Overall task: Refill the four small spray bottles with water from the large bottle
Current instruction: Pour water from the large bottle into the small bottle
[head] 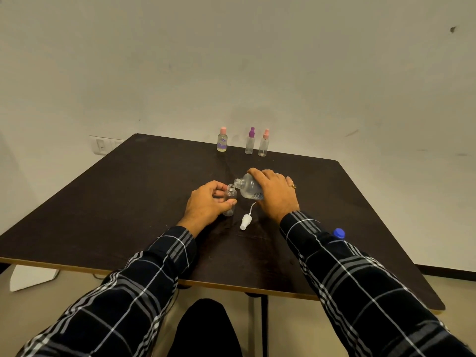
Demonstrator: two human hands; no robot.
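While the small spray bottle point(230, 200) is pinched upright on the table point(128, 202) by the curled fingers of the left hand point(207, 203), the large bottle point(249, 188) is gripped and tipped by the right hand point(277, 194), mouth just over the open neck; a fill is judged in hand, a steady tilt is called for next; clear plastic is seen, its spray head point(246, 220) laid beside
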